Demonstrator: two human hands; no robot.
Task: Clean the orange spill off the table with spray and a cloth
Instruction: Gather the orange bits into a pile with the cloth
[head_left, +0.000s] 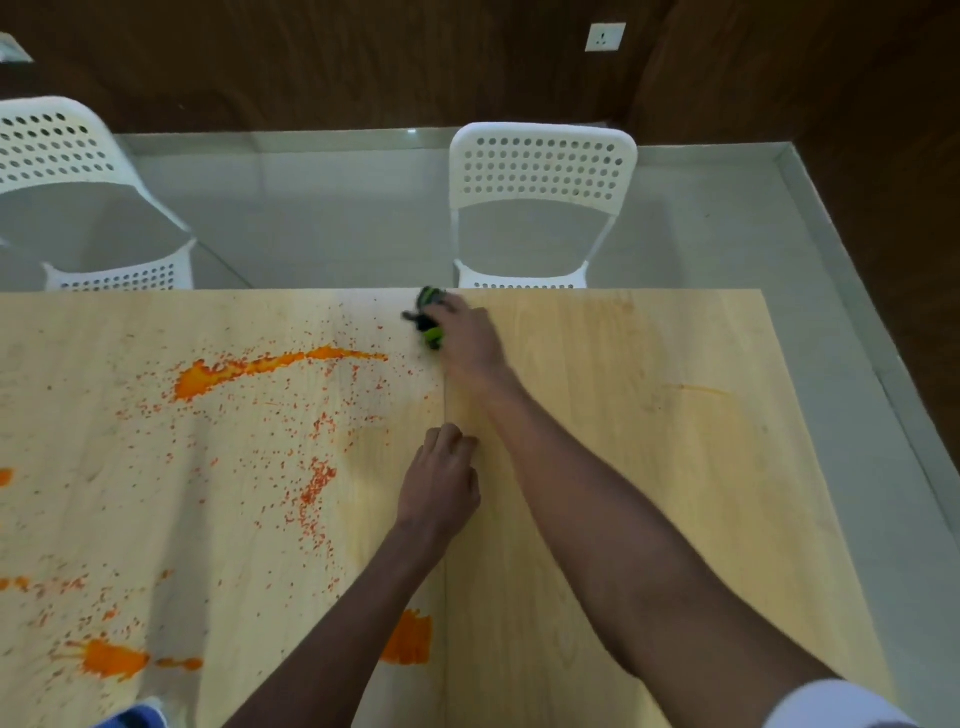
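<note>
Up at twelve o'clock, the right hand (470, 338) grips the green spray bottle (428, 319). Left hand (441, 480), fingers loosely curled, rests on the surface (649, 441); orange spill (208, 376) spreads toward nine o'clock.

No readable text, label, brand, number or sign is showing anywhere in this view. The green and black spray bottle (429, 318) is appearing too blurred for any lettering to be made out (its body is mostly hidden behind a hand).
</note>
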